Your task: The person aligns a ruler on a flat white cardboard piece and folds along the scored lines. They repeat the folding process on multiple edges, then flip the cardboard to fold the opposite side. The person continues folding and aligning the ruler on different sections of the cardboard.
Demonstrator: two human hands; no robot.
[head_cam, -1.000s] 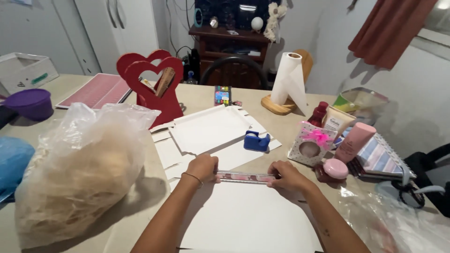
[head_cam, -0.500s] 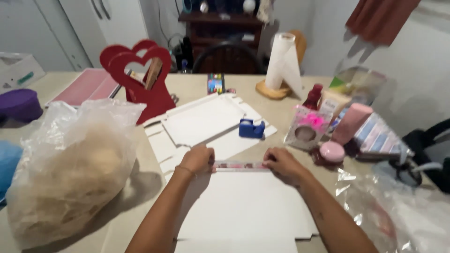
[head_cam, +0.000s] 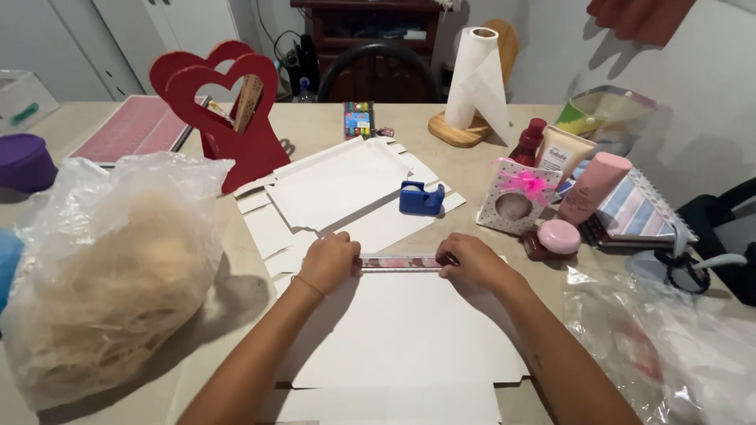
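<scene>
My left hand [head_cam: 329, 261] and my right hand [head_cam: 471, 261] press the two ends of a clear ruler [head_cam: 400, 262] with a pinkish pattern. The ruler lies crosswise along the far edge of a flat white cardboard sheet [head_cam: 402, 330] on the beige table [head_cam: 472, 169]. Both hands have their fingers curled down on the ruler. Beyond the ruler lie more flat white die-cut box pieces [head_cam: 335, 185], with a blue tape dispenser [head_cam: 421, 198] resting on them.
A clear bag of pale straw filling [head_cam: 106, 271] sits at left, a red heart-shaped stand [head_cam: 224, 106] behind it. At right stand a dotted gift box with pink bow [head_cam: 516, 201], bottles [head_cam: 591, 187], a round pink tin [head_cam: 558, 235], a striped notebook [head_cam: 639, 212] and crumpled clear plastic [head_cam: 669, 346]. A paper towel roll [head_cam: 476, 75] stands at the back.
The view has tipped down and closer. Both hands stay on the ruler ends, which sits at the same sheet edge.
</scene>
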